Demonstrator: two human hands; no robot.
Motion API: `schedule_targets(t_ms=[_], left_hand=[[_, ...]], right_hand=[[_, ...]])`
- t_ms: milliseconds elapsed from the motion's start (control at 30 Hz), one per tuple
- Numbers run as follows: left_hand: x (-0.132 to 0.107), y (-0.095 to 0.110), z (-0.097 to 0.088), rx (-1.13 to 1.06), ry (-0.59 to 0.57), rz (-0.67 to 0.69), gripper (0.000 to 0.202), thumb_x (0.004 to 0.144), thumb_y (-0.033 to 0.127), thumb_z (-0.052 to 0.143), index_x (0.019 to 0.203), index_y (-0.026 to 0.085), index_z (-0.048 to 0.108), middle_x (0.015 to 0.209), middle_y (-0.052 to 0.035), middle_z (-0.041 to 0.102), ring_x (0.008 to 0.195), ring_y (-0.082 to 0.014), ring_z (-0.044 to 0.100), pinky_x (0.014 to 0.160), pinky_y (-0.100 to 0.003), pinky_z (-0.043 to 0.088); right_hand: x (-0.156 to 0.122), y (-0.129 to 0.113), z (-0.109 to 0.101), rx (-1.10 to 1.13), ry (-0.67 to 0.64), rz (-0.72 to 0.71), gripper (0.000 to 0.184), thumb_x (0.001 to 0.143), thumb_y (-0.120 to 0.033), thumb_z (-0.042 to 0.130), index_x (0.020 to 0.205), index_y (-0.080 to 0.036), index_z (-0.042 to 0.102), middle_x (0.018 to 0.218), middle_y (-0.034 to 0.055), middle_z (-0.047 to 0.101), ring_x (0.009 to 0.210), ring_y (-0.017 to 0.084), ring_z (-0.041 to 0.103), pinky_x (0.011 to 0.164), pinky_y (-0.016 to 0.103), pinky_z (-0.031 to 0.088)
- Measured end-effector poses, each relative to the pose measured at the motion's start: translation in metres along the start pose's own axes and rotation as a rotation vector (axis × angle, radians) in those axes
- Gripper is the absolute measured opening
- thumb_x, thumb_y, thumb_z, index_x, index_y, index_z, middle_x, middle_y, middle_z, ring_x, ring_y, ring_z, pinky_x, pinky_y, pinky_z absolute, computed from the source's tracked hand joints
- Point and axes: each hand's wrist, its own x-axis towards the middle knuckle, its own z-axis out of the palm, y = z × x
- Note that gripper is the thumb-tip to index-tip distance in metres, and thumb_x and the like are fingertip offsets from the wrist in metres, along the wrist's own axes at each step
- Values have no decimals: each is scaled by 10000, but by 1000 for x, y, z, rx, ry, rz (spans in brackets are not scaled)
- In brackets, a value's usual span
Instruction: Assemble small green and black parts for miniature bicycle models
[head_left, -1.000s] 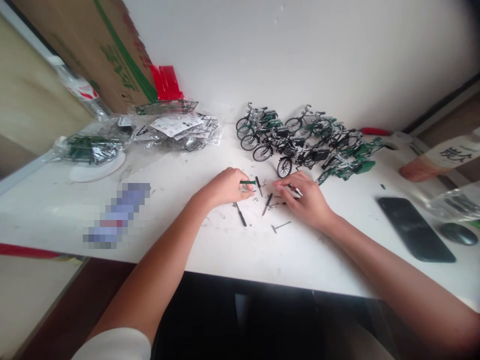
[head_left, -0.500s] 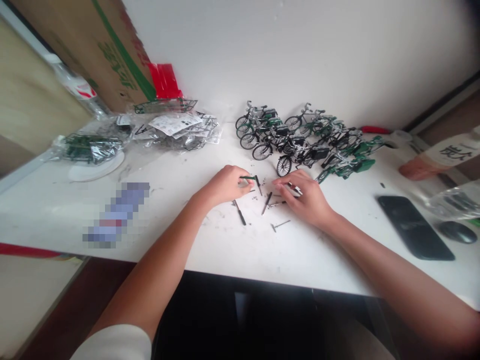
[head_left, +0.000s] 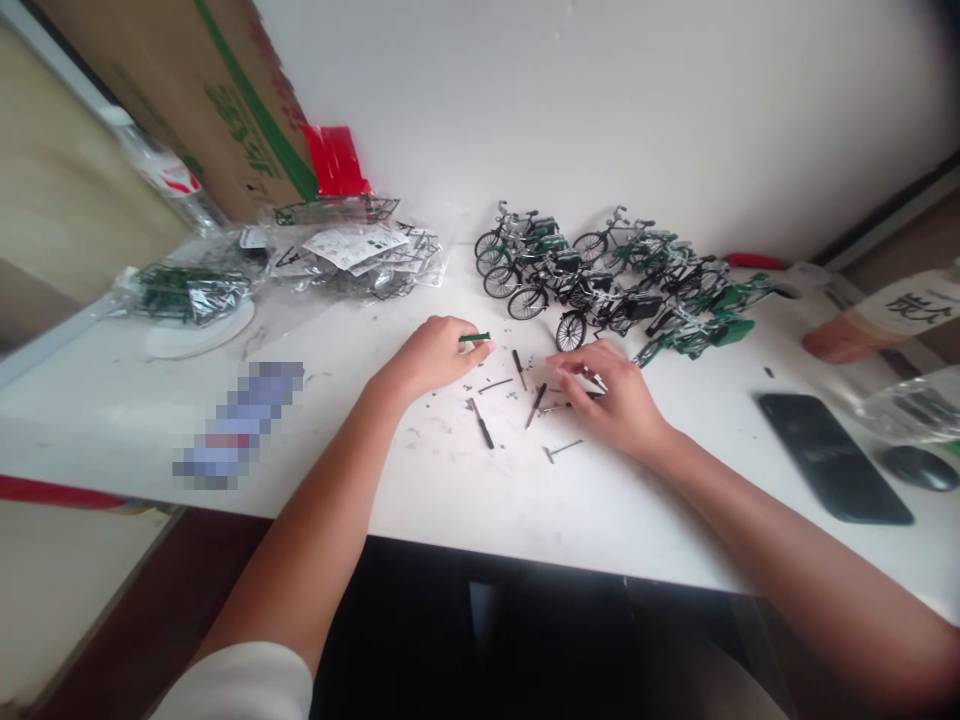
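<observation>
My left hand (head_left: 429,356) is closed in a pinch on a small green rod (head_left: 475,338), held just above the white table (head_left: 465,480). My right hand (head_left: 611,398) rests on the table with curled fingers over a thin silver and black part (head_left: 592,379); the grip is partly hidden. Between the hands lie several small dark rods and screws (head_left: 517,392), among them a black stick (head_left: 480,423) and a T-shaped pin (head_left: 562,450). Behind them stands a cluster of miniature green and black bicycles (head_left: 607,285).
Clear plastic bags of parts (head_left: 352,260) and another bag on a white disc (head_left: 187,300) lie at the back left, by a cardboard box (head_left: 195,100). A black phone (head_left: 832,455), a dark mouse (head_left: 916,467) and a bottle (head_left: 877,320) are at the right.
My left hand has lifted slightly up and left with the green rod, away from the loose parts. My right hand has barely moved.
</observation>
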Motion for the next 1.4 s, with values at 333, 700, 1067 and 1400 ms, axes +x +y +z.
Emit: schedule_targets(t_ms=[333, 700, 1067, 1400], left_hand=[[3, -7, -4, 74, 74, -62, 282, 946, 455, 727, 940, 183, 804, 909, -117, 809, 925, -281, 770, 777, -299, 558], [11, -8, 0, 49, 184, -3, 615, 1110, 627, 405, 1028, 173, 813, 870, -95, 761, 861, -260, 693, 823, -339, 488], [7, -1, 12, -32, 199, 114, 495, 1161, 471, 337, 1238, 162, 715, 943, -79, 739, 856, -211, 679, 857, -321, 504], [11, -1, 13, -375, 101, 180, 384, 1115, 459, 518, 1152, 174, 772, 1011, -71, 703, 776, -156, 688, 785, -291, 565]], right_hand=[[9, 3, -32, -38, 504, 154, 345, 1120, -543, 507, 1136, -260, 704, 672, 9, 558, 519, 175, 436, 511, 364, 334], [11, 22, -64, -330, -261, -79, 177, 1018, -320, 684, 1039, -284, 856, 984, 48, 865, 698, 230, 737, 632, 370, 502], [1, -16, -31, 198, -666, -131, 192, 1026, -357, 750, 880, -284, 851, 859, 11, 832, 731, 183, 764, 664, 312, 542], [-10, -19, -14, -37, -516, -135, 73, 1024, -232, 681, 980, -246, 737, 984, 48, 749, 803, 186, 694, 681, 315, 523]])
